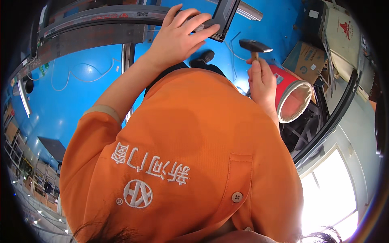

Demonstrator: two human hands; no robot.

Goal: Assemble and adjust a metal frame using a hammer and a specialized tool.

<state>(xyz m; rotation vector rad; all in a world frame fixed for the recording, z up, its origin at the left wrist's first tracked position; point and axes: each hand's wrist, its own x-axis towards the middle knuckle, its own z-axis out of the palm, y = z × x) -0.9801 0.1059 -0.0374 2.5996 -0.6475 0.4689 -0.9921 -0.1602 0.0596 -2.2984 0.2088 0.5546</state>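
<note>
A dark grey metal frame (137, 18), like a window or door frame, lies across the top left and meets an upright piece at a corner (225, 20). My left hand (176, 38) lies over the frame beside that corner, its fingers spread and stretched out across the profile. Out to the right, my right hand (262, 79) is closed round the wooden handle of a hammer (255, 45). The hammer is held head up, its dark steel head above my fist and apart from the frame. Most of the handle is hidden in my fingers.
Beside my right hand stands a red cylindrical bin (283, 83) with a pale rim. Behind it are a cardboard box (302, 60) and a cream-coloured package (344, 32). A thin pale cable (87, 81) trails over the blue floor (93, 97). Dark metal lengths (302, 131) lie at the right.
</note>
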